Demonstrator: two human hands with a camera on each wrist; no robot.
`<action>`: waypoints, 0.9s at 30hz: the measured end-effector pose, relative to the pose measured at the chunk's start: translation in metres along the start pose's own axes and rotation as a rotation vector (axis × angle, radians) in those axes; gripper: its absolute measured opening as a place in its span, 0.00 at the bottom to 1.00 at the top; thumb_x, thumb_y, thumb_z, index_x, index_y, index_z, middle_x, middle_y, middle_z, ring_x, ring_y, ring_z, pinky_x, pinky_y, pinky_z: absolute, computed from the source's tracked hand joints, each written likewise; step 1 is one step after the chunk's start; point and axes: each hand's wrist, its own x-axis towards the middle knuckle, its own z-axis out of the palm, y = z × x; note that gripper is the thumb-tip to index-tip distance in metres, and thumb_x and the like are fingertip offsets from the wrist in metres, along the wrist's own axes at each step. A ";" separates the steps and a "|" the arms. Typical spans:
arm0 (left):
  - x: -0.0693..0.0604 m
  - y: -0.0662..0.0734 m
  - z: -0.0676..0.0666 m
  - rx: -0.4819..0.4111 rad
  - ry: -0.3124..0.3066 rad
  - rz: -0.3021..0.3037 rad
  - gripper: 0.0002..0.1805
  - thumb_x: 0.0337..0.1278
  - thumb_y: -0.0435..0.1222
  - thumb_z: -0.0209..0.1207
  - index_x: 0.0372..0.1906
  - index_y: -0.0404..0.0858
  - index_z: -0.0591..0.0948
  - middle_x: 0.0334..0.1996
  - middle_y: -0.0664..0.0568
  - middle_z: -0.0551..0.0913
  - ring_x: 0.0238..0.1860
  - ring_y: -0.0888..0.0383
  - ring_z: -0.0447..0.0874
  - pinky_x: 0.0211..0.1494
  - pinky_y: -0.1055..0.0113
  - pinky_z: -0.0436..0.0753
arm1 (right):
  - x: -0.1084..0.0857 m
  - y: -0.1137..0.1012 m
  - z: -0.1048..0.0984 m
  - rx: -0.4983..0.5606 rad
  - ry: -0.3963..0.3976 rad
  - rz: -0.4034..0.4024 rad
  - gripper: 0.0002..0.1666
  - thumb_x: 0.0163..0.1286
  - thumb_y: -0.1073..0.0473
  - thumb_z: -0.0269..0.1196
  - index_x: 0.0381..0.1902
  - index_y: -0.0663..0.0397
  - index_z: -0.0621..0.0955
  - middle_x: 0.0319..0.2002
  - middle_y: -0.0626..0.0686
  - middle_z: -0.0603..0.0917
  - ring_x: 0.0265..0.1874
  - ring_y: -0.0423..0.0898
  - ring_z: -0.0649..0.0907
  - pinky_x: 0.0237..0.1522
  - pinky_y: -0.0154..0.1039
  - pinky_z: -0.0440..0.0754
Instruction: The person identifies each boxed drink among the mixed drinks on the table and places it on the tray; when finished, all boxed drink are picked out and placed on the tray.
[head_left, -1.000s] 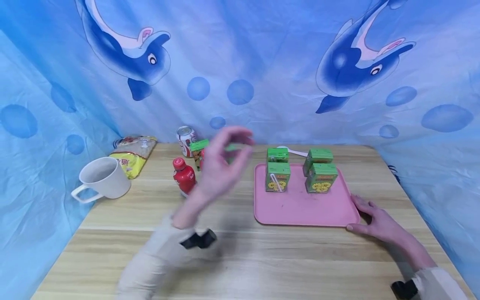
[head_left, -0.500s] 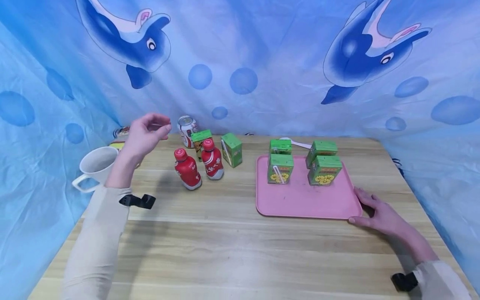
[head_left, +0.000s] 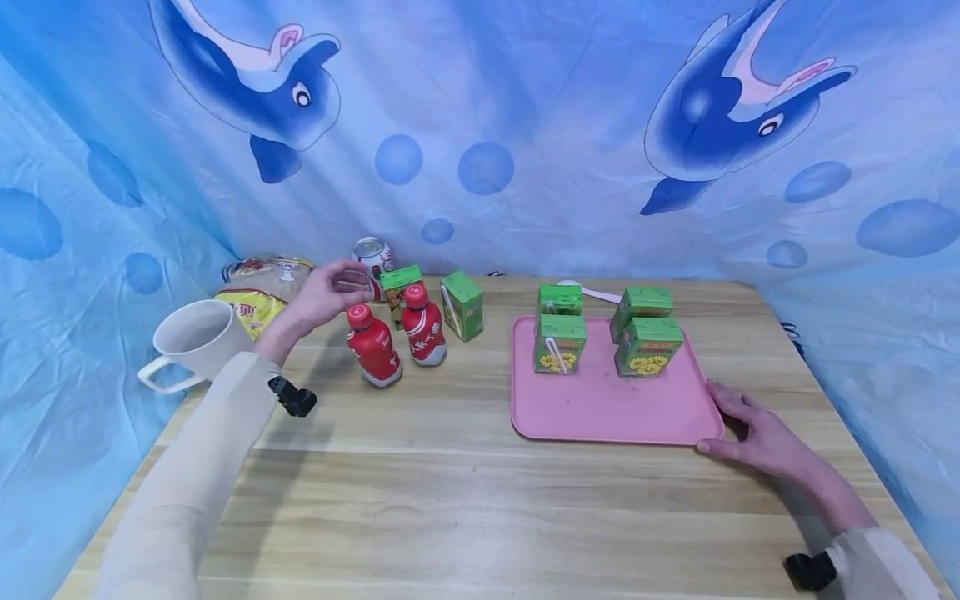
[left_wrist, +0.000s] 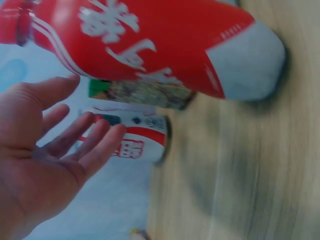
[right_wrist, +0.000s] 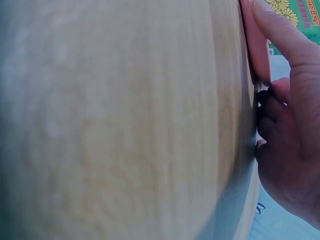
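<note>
My left hand (head_left: 327, 292) reaches in behind the two red bottles, beside a white-and-red drink can (head_left: 375, 258). Its fingers are spread and loosely bent, with nothing held. In the left wrist view the fingertips (left_wrist: 117, 131) overlap the can (left_wrist: 145, 136); contact cannot be told. A red bottle (head_left: 374, 348) stands just right of that hand, and a second red bottle (head_left: 424, 327) beside it. At the near right corner of a pink tray (head_left: 600, 421), my right hand (head_left: 761, 437) holds the rim between thumb and fingers. Several green juice boxes (head_left: 648, 348) stand on the tray.
Two more green juice boxes stand near the bottles, one box (head_left: 462, 307) angled. At the left are a white mug (head_left: 198, 340) and a yellow-printed bag (head_left: 258, 292). A white spoon (head_left: 596, 292) lies behind the tray. A blue dolphin curtain (head_left: 480, 100) encloses the table.
My left hand has swung left from above the table's middle, then come back slightly right and down toward the can. The right hand stays at the tray corner.
</note>
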 end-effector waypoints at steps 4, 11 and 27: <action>0.007 -0.006 0.002 0.001 -0.013 0.016 0.30 0.66 0.28 0.61 0.69 0.27 0.66 0.62 0.29 0.72 0.63 0.34 0.71 0.62 0.44 0.75 | 0.000 0.002 0.000 -0.009 0.000 -0.005 0.60 0.59 0.46 0.74 0.77 0.63 0.56 0.73 0.72 0.57 0.68 0.80 0.54 0.65 0.75 0.51; 0.017 -0.010 0.007 0.001 -0.052 -0.008 0.32 0.64 0.29 0.63 0.71 0.32 0.67 0.62 0.32 0.74 0.63 0.36 0.72 0.60 0.46 0.78 | 0.000 0.002 0.001 -0.017 0.015 -0.018 0.59 0.59 0.46 0.75 0.76 0.65 0.57 0.73 0.73 0.58 0.67 0.80 0.54 0.65 0.74 0.52; 0.038 -0.013 0.020 0.018 -0.077 -0.023 0.32 0.60 0.28 0.66 0.68 0.31 0.68 0.55 0.33 0.74 0.57 0.37 0.76 0.50 0.61 0.83 | 0.001 0.006 0.003 -0.040 0.020 0.006 0.61 0.57 0.45 0.76 0.77 0.65 0.57 0.72 0.74 0.59 0.65 0.83 0.54 0.59 0.77 0.59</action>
